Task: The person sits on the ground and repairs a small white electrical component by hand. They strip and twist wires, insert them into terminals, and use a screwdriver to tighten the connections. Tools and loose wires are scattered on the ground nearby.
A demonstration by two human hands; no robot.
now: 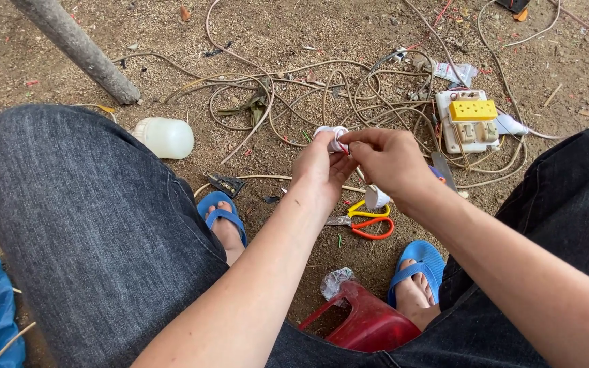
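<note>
- Red plastic stool (366,320) at six o'clock, between two blue sandals.
- Orange-handled scissors (366,221) on dirt below the hands.
- Left hand (322,170) and right hand (390,163) at centre, fingertips pinched on a small white fitting (332,136).
- Yellow-topped socket block (470,119) at two o'clock among tangled wires (288,95).

Left hand (318,170) and right hand (390,163) pinched together on small white fitting (332,136) with thin red-white wire. Just below hands: white cap (376,198), yellow-and-red snips (366,221) on dirt. Right of right hand: white board with yellow socket (470,119). Beyond hands: tangled beige cables (288,95). Far left of left hand: white plastic jar (166,138). Red stool (366,320) near wrists.
</note>
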